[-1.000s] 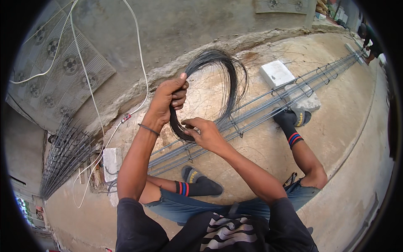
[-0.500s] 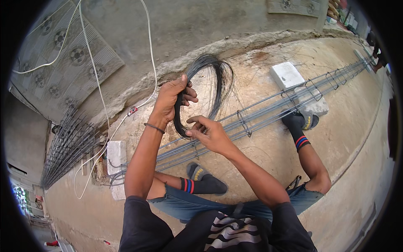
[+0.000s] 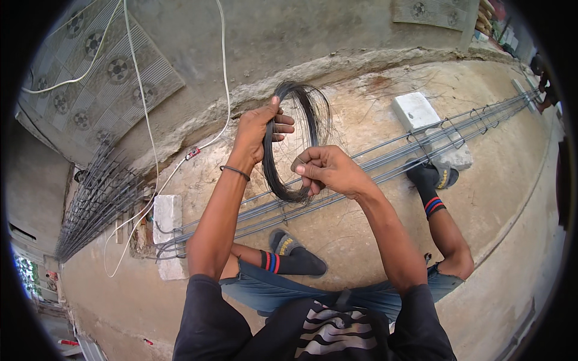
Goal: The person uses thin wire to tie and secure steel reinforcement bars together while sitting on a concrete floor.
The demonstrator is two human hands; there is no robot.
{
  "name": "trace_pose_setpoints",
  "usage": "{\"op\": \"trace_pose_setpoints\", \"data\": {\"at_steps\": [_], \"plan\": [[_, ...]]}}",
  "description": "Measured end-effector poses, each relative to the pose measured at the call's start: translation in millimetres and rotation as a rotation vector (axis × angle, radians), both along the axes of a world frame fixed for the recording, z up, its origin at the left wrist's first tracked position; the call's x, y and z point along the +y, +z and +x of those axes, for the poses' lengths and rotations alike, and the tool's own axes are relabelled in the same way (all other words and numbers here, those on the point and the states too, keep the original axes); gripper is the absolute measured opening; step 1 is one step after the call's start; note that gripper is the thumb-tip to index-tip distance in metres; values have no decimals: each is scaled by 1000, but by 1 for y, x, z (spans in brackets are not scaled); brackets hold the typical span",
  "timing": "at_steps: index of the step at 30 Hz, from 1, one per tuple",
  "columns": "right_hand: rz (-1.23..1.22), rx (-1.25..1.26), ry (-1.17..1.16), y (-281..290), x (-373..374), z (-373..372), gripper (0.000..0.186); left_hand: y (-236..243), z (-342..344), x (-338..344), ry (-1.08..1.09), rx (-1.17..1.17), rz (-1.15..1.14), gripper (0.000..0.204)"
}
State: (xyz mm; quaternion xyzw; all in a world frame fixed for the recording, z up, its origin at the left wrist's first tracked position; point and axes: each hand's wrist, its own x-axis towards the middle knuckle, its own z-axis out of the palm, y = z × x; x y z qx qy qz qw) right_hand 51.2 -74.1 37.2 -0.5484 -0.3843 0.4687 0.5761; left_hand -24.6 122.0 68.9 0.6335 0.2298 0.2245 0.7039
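My left hand [image 3: 259, 129] grips a looped bundle of thin dark wire [image 3: 272, 174] at its upper left side, thumb on top, some fingers loosely extended inside the loop. My right hand [image 3: 322, 168] is closed in a pinch at the loop's right side, with fine strands at its fingertips. Below the bundle, a long rebar cage [image 3: 379, 165] with square ties runs diagonally across the floor, supported on pale blocks [image 3: 168, 219]. My feet in dark socks and sandals [image 3: 289, 259] rest beside the cage.
Two more blocks [image 3: 412, 111] lie near my right foot. A rebar bundle [image 3: 90, 210] leans at the left, below a patterned panel [image 3: 102, 66]. A white cable with a connector [image 3: 192, 153] crosses the floor by the concrete wall [image 3: 313, 24]. A co-worker [image 3: 542, 78] is at the far right.
My right hand has risen and shifted right, its fingers drawing closer together on the strands. My left hand has moved slightly up and right with the bundle, its lower fingers loosening.
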Motion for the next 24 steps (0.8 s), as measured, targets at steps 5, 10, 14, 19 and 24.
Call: {"op": "trace_pose_setpoints", "data": {"at_steps": [5,10,14,19,24], "plan": [[-49,206,144,8,-5,17,35,-5,5,4,13,66,44,47],[-48,204,74,-4,-2,16,33,-9,13,9,30,46,-82,41],[-7,-387,-77,-29,14,5,27,-8,16,3,25,40,-98,40],[30,-285,-161,-42,20,-9,20,-8,18,-1,17,57,-72,40],[-73,-457,-162,-32,13,-4,22,-10,16,2,1,25,-66,40]]}}
